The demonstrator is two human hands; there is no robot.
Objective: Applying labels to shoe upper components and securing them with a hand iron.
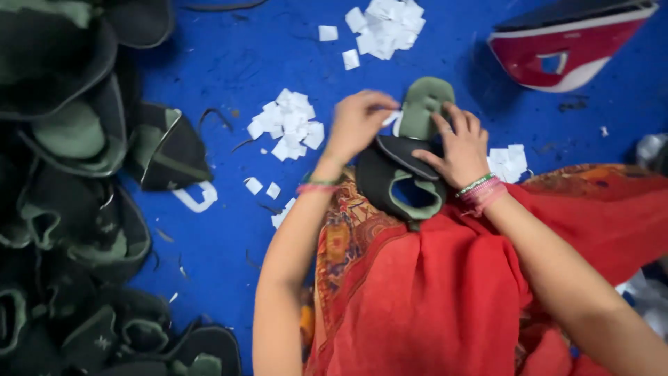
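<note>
The left hand [356, 124] is raised just above the lap, its fingers pinched narrowly on a small white paper tag [391, 117] that sits against the left edge of a green padded shoe tongue [426, 106]. The right hand [456, 150] lies flat with fingers spread, pressing down on the black and green fabric shoe upper [402, 181] from which that tongue sticks up; it holds the piece by pressure rather than by a closed grasp. The upper rests at the front edge of the red cloth [445, 292] draped over the lap, its tongue reaching out over the blue work surface [229, 63].

Around the hands the surface has open blue room. To the left of the left hand lies a loose heap of white paper tags [287, 124], near but apart from it, with a few strays [263, 186] below. A 2nd heap of white tags [386, 26] lies at the top edge, well apart from the tongue. A 3rd small pile of tags [506, 161] sits just beside the right hand.

Along the whole left edge a dense pile of black and green shoe uppers [69, 209] crowds the surface. At the top right corner lies a red and white shoe upper [570, 49], well apart from both hands.
</note>
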